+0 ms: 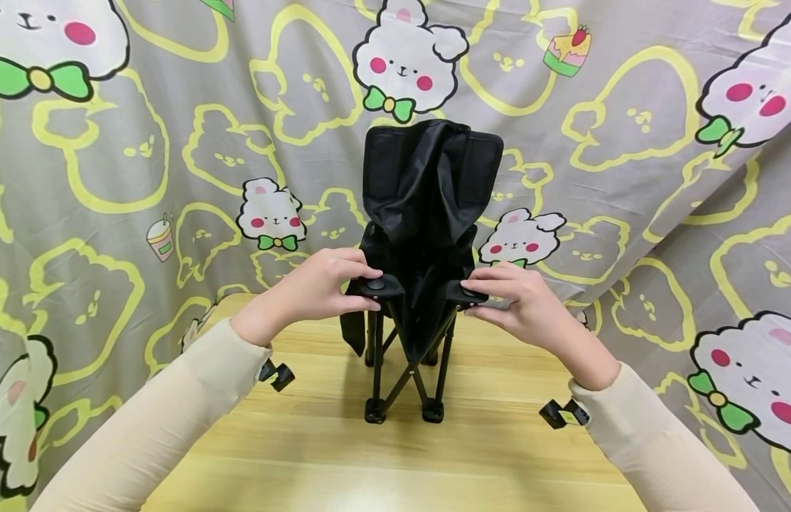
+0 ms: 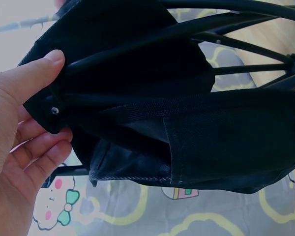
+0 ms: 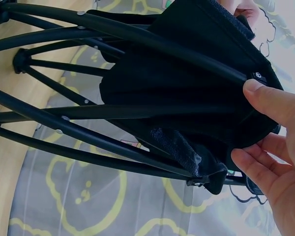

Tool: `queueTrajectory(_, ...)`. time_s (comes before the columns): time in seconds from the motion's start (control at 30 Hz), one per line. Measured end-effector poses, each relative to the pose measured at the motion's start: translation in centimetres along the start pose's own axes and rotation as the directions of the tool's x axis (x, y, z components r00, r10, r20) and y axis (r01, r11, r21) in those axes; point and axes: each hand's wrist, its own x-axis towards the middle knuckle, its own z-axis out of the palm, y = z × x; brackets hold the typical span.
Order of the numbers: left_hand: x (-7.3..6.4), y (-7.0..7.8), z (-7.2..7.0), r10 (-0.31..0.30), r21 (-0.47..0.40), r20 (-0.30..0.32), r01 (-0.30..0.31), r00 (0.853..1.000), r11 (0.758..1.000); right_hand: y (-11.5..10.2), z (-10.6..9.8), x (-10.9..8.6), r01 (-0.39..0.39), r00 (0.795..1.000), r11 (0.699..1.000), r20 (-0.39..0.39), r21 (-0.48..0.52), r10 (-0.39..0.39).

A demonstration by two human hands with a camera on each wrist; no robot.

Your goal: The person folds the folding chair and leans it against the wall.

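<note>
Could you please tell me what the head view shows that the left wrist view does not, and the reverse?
Only the head view shows the backrest's top and the sleeves. Only the left wrist view shows the open mouth of the side pocket. Both show the left grip pinching a front corner of the black chair, some of its legs, and the patterned cloth.

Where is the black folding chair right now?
In the head view, the black folding chair stands just right of centre on the wood-grain surface, before the patterned curtain, its near corners gripped by the left hand and right hand.
</note>
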Motion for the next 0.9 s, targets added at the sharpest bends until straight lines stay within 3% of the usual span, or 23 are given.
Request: queueTrajectory(0.9, 1.3, 0.5, 0.2, -0.011, 0.002, 0.005, 0.011, 1.0, 1.0, -0.3, 0.6, 1.1, -0.012, 1.0, 0.999, 0.004, -0.041, 0.012)
